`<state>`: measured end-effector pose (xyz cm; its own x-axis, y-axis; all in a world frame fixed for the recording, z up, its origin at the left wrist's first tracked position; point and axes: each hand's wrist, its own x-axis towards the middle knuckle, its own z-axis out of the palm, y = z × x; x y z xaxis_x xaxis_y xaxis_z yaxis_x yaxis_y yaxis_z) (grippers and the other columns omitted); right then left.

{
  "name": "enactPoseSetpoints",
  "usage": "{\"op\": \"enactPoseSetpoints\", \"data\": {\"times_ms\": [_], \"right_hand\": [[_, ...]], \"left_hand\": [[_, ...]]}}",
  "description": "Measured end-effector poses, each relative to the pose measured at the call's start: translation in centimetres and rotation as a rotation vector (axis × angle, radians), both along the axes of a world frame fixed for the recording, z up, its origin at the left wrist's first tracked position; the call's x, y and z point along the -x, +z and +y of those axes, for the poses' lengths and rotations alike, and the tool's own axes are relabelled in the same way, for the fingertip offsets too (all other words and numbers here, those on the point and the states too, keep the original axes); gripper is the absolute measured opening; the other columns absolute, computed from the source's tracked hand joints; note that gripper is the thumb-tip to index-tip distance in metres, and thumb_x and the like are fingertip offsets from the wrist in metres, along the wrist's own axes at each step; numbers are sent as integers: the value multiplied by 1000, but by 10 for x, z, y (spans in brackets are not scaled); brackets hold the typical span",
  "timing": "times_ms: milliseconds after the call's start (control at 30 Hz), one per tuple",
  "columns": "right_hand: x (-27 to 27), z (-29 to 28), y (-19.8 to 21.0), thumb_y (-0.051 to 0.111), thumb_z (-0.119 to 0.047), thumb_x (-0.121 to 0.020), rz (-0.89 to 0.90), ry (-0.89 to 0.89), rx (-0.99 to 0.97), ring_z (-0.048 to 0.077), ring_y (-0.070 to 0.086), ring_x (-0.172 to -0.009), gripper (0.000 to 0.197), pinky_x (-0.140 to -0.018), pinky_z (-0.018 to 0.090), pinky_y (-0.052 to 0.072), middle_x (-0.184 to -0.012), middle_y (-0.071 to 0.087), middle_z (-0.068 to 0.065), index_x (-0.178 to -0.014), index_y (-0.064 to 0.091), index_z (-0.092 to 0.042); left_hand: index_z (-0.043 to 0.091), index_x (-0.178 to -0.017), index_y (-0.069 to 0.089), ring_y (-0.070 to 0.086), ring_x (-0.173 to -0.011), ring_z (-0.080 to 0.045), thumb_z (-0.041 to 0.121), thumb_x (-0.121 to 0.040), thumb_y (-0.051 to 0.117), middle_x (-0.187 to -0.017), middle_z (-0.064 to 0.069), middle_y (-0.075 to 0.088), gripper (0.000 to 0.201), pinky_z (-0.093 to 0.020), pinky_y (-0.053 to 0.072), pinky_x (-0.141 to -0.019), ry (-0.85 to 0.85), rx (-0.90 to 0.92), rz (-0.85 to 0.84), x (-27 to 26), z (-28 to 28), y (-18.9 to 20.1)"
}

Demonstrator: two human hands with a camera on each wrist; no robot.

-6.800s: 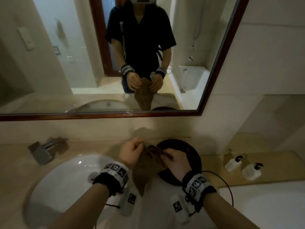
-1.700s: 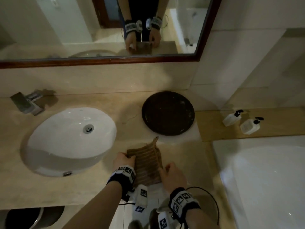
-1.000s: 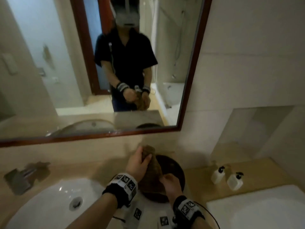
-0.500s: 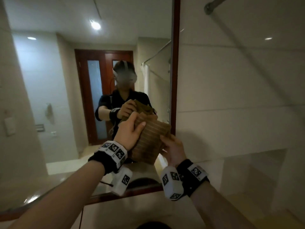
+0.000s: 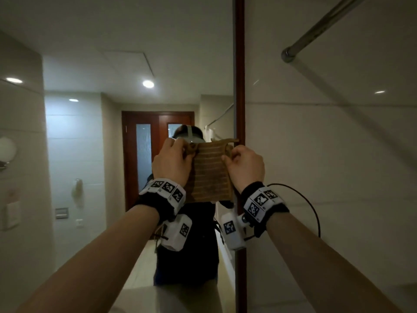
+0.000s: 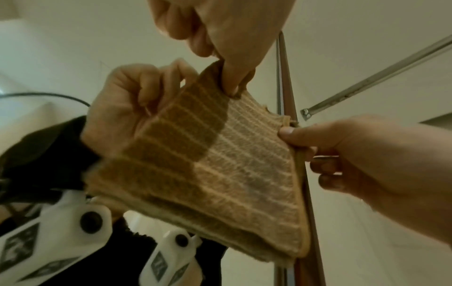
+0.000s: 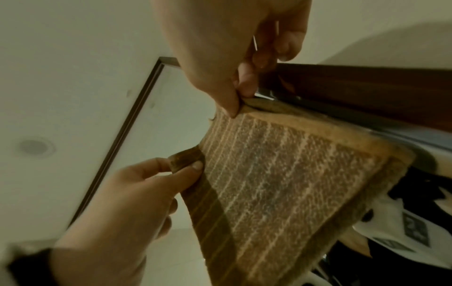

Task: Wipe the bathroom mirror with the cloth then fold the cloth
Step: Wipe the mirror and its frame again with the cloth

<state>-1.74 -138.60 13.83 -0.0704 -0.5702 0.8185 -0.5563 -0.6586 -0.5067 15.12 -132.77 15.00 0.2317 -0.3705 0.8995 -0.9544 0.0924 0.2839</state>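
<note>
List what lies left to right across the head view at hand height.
left hand → cloth → right hand → tiled wall

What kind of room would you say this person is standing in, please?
Most likely a bathroom: a large wall mirror with a dark wooden frame, pale glossy wall tiles, and a round chrome rail of the shower-curtain sort overhead.

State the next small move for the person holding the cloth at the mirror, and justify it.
Probably press the cloth flat on the mirror and begin wiping. The left hand and right hand each pinch an upper corner, and the cloth hangs beside the frame, wiping apparently not begun.
</note>
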Motion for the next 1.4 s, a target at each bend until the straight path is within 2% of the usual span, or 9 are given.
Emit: {"op": "enactPoseSetpoints", "data": {"times_ms": [233,300,367,433,533,767,1100,1200,1400], "right_hand": [[-4,-35,-8,68,-34,-83,-78,1,120,16,59,-72,26,-62,32,50,-80,60,-6,-91,44,-29],[-1,-40,-7,72,-31,-80,-122,47,132,14,58,-67,27,-61,31,50,-73,58,-8,-81,45,-28],[4,-44,-4,73,-31,-79,-172,115,152,8,54,-57,25,-57,28,49,-62,55,-11,-71,50,-26],[11,-44,2,65,-36,-85,-259,203,204,5,48,-51,27,-55,27,46,-57,53,-10,-67,53,-20],[21,-45,34,47,-48,-94,-335,200,217,17,54,-59,40,-61,38,50,-63,57,-1,-69,49,-17],[25,-39,135,26,-58,-99,112,-58,61,29,60,-96,58,-72,30,38,-108,64,12,-109,58,-10],[12,-49,121,19,-53,-102,177,-227,175,33,61,-95,59,-68,33,37,-106,65,15,-110,58,-9],[12,-50,110,20,-53,-102,192,-280,206,30,63,-85,61,-63,31,36,-97,67,13,-98,62,-9],[8,-51,96,19,-52,-103,208,-325,170,32,63,-87,62,-63,31,36,-98,67,14,-102,63,-8]], "left_hand": [[23,-99,44,50,-69,-1,12,-87,61,-94,9,53,23,-18,37,-66,-207,322,231,35,-21,-7],[15,-101,48,51,-80,-8,8,-87,59,-106,0,50,20,-27,46,-69,-235,385,42,48,-27,-18],[8,-112,51,52,-112,-22,11,-88,58,-127,-10,47,26,-40,47,-96,-204,323,-183,54,-41,-28],[6,-138,40,24,-144,-28,24,-92,52,-154,-15,27,51,-47,17,-120,-43,140,-326,53,-56,-36],[13,-155,10,-2,-150,-26,40,-98,34,-163,-12,-1,68,-46,-2,-121,136,26,-475,47,-66,-24],[19,-156,7,0,-150,-24,46,-99,26,-163,-6,1,66,-50,3,-120,225,-6,-628,32,-62,28],[17,-155,17,18,-148,-25,49,-88,48,-162,-6,13,80,-47,6,-118,72,-376,-1142,4,-41,-153],[19,-155,14,13,-148,-23,50,-88,46,-162,-6,11,80,-48,6,-119,85,-357,-1173,-6,-41,-118],[18,-156,4,5,-150,-25,50,-99,23,-163,-9,2,68,-49,5,-120,347,-65,-782,-17,-37,56]]}}
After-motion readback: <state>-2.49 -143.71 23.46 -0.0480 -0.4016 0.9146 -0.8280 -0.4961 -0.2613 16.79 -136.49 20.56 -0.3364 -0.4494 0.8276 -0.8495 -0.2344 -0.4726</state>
